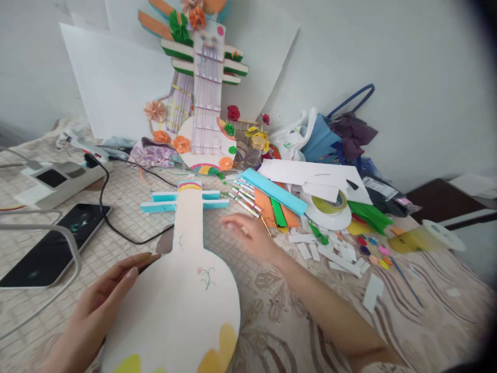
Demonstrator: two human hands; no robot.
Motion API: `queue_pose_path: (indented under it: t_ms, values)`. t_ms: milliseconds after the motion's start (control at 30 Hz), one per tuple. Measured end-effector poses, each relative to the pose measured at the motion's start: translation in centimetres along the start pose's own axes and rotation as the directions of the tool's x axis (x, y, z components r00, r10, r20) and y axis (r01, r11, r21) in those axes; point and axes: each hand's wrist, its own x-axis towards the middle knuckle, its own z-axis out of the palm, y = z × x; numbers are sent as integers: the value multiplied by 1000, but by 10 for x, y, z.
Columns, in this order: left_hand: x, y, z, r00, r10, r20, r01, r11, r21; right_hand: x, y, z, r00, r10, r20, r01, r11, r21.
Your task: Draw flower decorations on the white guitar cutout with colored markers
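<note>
A cream paper guitar cut-out [182, 290] lies flat in front of me, with blue cross strips near its neck top. My left hand [104, 303] rests on the cut-out's left edge, fingers stretched out flat. My right hand [248, 235] reaches out past the cut-out's right side toward scissors [268, 225] and coloured paper strips [277, 204]; it is blurred by motion and its fingers are not clear. A finished decorated guitar model [204, 93] with paper flowers leans against the wall behind.
A phone [58, 243] and a power strip [58, 181] with a black cable lie at the left. Several markers [244, 199], a tape roll [330, 204], white paper scraps [337, 254], coloured bits and bags [330, 137] crowd the right side. White boards [116, 77] lean on the wall.
</note>
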Motion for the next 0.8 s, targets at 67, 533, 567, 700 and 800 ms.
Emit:
queue_pose_path:
  t_ms: [67, 533, 567, 700, 800]
  values:
    - [4, 8, 1, 999, -32, 36, 34, 997, -64, 17, 17, -27, 990, 31, -140, -48, 992, -114]
    - [80, 47, 19, 961, 110, 253, -94, 993, -73, 85, 92, -69, 960, 277, -47, -231, 682, -694]
    - [82, 48, 21, 959, 113, 260, -94, 992, -83, 87, 93, -67, 954, 298, -40, -238, 668, -705]
    - [81, 50, 23, 963, 119, 241, -89, 988, -130, 91, 96, -62, 938, 344, -48, -270, 635, -724]
    - [76, 49, 20, 968, 139, 210, -109, 983, -150, 90, 96, -61, 941, 329, -74, -284, 654, -702]
